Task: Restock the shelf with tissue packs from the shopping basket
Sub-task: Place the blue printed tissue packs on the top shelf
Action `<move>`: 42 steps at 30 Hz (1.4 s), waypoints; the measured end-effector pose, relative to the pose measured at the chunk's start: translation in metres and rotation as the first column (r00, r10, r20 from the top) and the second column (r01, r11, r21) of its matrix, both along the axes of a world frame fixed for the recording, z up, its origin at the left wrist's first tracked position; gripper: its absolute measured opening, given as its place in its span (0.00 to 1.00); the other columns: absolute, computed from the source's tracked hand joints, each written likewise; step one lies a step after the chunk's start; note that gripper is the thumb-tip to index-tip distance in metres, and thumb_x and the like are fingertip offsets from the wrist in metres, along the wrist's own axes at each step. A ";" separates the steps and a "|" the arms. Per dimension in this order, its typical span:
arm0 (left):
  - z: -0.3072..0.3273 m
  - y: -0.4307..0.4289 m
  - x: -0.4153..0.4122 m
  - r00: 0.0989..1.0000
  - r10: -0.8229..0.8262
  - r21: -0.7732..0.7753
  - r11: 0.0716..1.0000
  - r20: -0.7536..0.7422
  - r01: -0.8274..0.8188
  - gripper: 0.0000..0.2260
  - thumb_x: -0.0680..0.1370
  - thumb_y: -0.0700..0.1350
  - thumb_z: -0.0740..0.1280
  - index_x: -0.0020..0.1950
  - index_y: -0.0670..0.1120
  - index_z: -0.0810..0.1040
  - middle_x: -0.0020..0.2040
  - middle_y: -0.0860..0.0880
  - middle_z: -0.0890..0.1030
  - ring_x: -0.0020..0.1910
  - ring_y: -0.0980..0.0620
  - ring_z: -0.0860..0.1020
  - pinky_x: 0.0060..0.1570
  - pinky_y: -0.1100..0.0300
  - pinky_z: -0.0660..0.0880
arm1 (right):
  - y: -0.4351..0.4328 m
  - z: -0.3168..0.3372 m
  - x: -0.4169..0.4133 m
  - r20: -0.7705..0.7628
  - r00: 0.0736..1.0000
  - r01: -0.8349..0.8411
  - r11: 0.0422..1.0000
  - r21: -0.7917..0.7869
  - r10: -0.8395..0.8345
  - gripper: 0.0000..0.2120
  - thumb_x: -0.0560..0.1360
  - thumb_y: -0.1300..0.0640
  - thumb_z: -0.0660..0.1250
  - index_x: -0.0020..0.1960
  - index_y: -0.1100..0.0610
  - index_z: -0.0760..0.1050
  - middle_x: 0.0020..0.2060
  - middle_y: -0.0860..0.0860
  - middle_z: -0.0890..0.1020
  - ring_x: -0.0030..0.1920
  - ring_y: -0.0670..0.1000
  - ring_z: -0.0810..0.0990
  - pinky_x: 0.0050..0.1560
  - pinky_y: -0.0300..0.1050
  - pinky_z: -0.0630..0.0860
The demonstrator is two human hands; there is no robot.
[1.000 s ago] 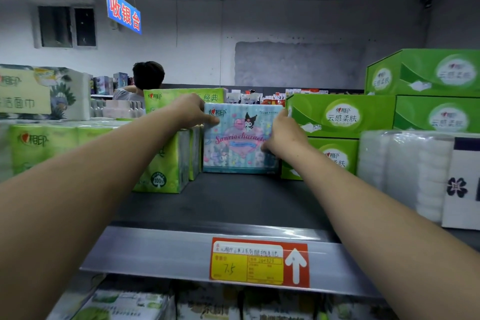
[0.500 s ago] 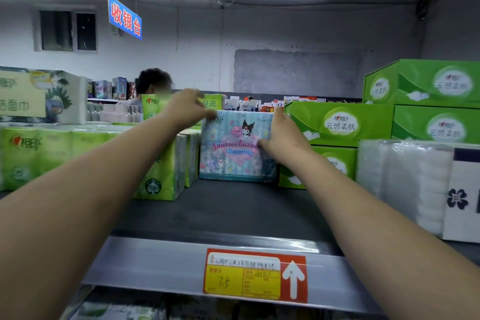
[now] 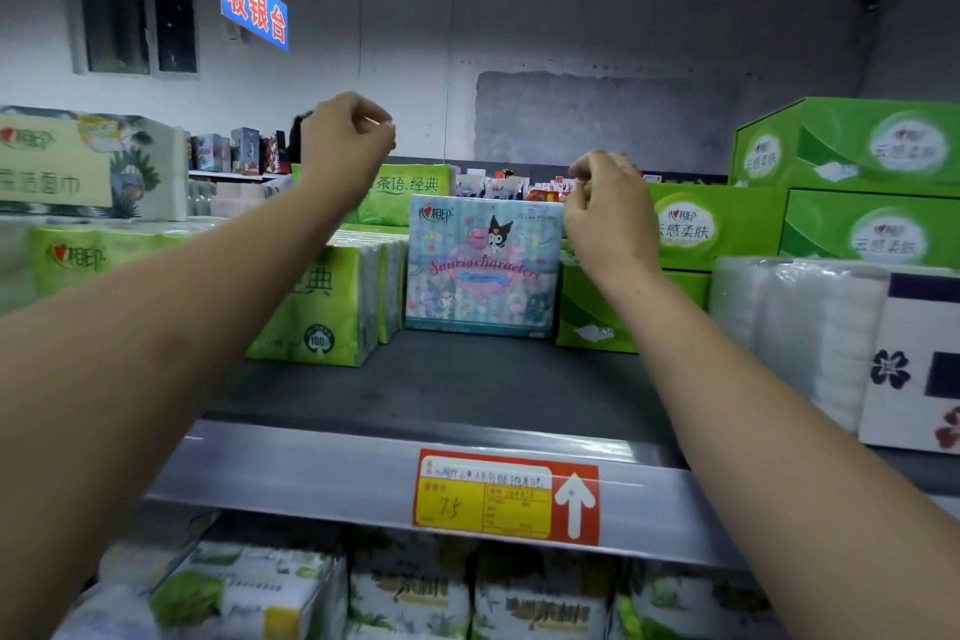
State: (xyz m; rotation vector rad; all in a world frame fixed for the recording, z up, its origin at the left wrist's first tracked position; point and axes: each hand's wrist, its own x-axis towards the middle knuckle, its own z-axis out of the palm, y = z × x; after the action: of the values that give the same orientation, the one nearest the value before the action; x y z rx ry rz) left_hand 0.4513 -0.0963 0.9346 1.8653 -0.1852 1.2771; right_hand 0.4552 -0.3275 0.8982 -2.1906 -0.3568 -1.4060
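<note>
Noted left hand [image 3: 345,140] grip curled together on nothing, raised left of centre; right hand [image 3: 609,208] grip curled at top right corner of tissue pack [image 3: 483,270], contact not determinable; pack upright mid-frame on shelf [image 3: 441,390], between green packs [image 3: 322,307] and green boxes [image 3: 685,224].

Shelf [image 3: 467,395]: tissue pack [image 3: 483,270] upright at the back, between a row of packs [image 3: 322,307] on its left and stacked cartons [image 3: 691,229] on its right (wrapped rolls [image 3: 800,327] farther right), price tag [image 3: 506,496] on the front rail [image 3: 311,478].
</note>
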 end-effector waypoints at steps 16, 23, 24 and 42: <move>-0.027 0.015 -0.109 0.964 -0.171 0.189 0.959 -0.204 0.211 0.06 0.75 0.43 0.70 0.51 0.44 0.81 0.45 0.47 0.83 0.50 0.47 0.81 0.50 0.54 0.77 | 0.000 0.004 -0.029 -0.008 0.994 -0.109 0.983 0.146 0.111 0.12 0.74 0.68 0.57 0.48 0.61 0.78 0.48 0.56 0.82 0.49 0.54 0.78 0.44 0.41 0.69; -0.048 0.034 -0.154 0.941 -0.286 0.037 0.954 -0.180 0.297 0.04 0.76 0.41 0.69 0.45 0.50 0.79 0.44 0.48 0.82 0.48 0.49 0.81 0.53 0.52 0.76 | 0.015 0.001 -0.109 0.108 0.940 -0.339 0.911 0.234 0.322 0.07 0.76 0.63 0.61 0.48 0.56 0.77 0.38 0.45 0.78 0.36 0.39 0.74 0.36 0.30 0.71; -0.052 0.036 -0.161 0.934 -0.317 -0.006 0.947 -0.167 0.320 0.05 0.76 0.41 0.69 0.44 0.51 0.79 0.44 0.47 0.82 0.48 0.49 0.81 0.53 0.51 0.76 | 0.017 -0.007 -0.120 0.099 0.934 -0.358 0.900 0.251 0.344 0.06 0.76 0.62 0.62 0.48 0.55 0.76 0.37 0.43 0.77 0.35 0.38 0.74 0.35 0.34 0.74; -0.110 0.121 -0.273 0.802 -0.540 -0.060 0.837 -0.255 0.544 0.05 0.76 0.41 0.69 0.46 0.51 0.79 0.43 0.50 0.82 0.43 0.57 0.81 0.48 0.62 0.75 | 0.099 -0.096 -0.285 -0.144 0.925 -0.273 0.878 0.393 0.352 0.07 0.78 0.58 0.63 0.43 0.47 0.74 0.42 0.51 0.80 0.46 0.57 0.80 0.30 0.43 0.76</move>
State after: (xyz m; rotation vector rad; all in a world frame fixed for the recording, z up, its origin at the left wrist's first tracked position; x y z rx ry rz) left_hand 0.1781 0.0243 0.8249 1.7915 -0.5479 0.6257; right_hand 0.1706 -0.2285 0.8023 -1.8512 -0.3253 -0.9614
